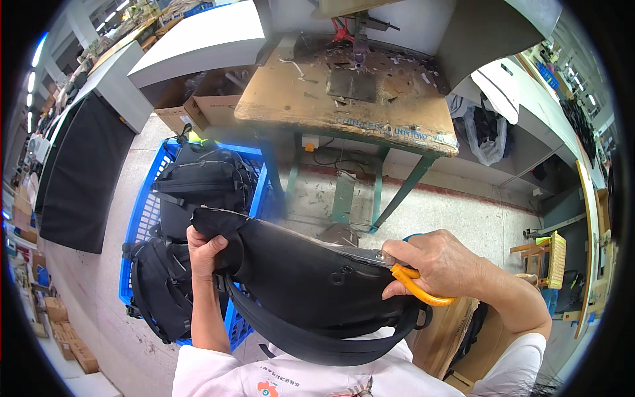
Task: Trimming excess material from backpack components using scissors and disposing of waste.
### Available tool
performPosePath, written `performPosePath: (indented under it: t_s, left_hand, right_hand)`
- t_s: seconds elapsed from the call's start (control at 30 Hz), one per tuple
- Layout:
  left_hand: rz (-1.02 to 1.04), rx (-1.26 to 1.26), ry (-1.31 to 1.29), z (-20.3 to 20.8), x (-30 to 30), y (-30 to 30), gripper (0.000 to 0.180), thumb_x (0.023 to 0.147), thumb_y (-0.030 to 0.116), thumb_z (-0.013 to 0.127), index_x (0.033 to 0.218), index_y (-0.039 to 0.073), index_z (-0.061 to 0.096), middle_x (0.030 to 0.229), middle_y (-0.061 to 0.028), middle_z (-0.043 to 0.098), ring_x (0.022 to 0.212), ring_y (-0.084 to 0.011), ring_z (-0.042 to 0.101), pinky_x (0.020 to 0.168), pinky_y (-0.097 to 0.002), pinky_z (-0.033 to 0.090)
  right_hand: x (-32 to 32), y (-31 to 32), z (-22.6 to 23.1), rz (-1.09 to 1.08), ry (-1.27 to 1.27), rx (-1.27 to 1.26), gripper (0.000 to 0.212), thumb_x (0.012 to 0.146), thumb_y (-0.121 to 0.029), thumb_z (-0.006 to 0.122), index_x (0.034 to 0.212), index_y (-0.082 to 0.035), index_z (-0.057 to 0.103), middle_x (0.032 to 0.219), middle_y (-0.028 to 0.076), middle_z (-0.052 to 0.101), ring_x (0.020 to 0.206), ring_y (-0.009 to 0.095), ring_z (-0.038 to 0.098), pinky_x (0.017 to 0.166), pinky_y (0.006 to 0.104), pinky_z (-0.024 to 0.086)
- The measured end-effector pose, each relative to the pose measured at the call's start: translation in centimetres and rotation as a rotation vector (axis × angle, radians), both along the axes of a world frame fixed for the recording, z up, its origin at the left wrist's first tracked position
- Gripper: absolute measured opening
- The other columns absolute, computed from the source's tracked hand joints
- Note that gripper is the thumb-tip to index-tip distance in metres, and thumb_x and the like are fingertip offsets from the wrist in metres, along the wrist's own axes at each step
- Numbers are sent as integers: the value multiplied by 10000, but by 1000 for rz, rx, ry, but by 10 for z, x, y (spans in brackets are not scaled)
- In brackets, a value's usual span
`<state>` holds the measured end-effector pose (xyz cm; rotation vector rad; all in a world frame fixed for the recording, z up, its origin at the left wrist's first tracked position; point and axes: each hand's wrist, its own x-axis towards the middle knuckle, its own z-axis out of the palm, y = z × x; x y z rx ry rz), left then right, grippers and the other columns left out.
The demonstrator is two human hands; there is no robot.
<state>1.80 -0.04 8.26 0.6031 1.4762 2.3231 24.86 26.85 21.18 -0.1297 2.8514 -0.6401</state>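
Note:
A black fabric bag (297, 284) with a long strap (311, 347) hangs in front of my chest, its pale raw edge running along the top. My left hand (205, 250) is closed around the bag's upper left corner, the thumb lying on the near side. My right hand (440, 264) is wrapped round a pair of scissors (424, 293) with orange handles. The metal of the scissors lies along the bag's top edge at the right; how far apart the blades are cannot be made out. Two small round fittings show on the bag's face.
A blue plastic crate (142, 205) at the left holds several black backpacks (205, 178). Ahead stands a worn wooden worktable (291, 99) with green legs and a press-like machine (360, 40). Cardboard boxes (218, 109) sit beneath the white counter; another carton (436, 337) is close at my right.

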Motion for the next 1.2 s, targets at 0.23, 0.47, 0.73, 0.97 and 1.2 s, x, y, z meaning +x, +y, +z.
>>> performPosePath:
  t_s: [0.23,0.47,0.73,0.97,1.2]
  left_hand:
    - [-73,-31,38,14,5,4,294,610,23,713,887,-8,622,849,-69,637,749,-157,599,724,-258,460]
    - [-70,39,-6,16,9,6,291,602,7,720,874,-6,619,842,-77,636,738,-163,599,715,-269,471]
    - [-59,40,-42,16,8,3,304,578,4,745,855,10,619,829,-74,634,722,-170,599,702,-275,476]
    - [-80,34,-43,20,10,8,303,584,27,740,858,2,615,825,-73,629,719,-167,598,692,-274,478]
    - [-112,43,-52,19,8,10,259,598,-13,692,844,11,613,800,-50,618,692,-129,579,648,-239,466]
  right_hand:
    - [-7,-8,5,-19,72,48,534,726,-583,526,891,-77,488,572,98,533,533,246,553,468,332,422]
    - [-9,-9,-2,-3,110,5,520,724,-587,529,857,-86,486,532,80,514,493,234,539,440,322,404]
    - [-19,-15,4,-7,188,55,528,724,-604,511,875,-99,488,524,85,499,496,225,532,438,325,396]
    - [-25,-15,-1,10,85,57,551,714,-626,495,882,-102,487,546,88,521,506,222,536,446,307,401]
    - [-32,-15,-1,1,75,-16,543,667,-577,585,888,-92,480,579,88,534,531,243,546,461,314,414]
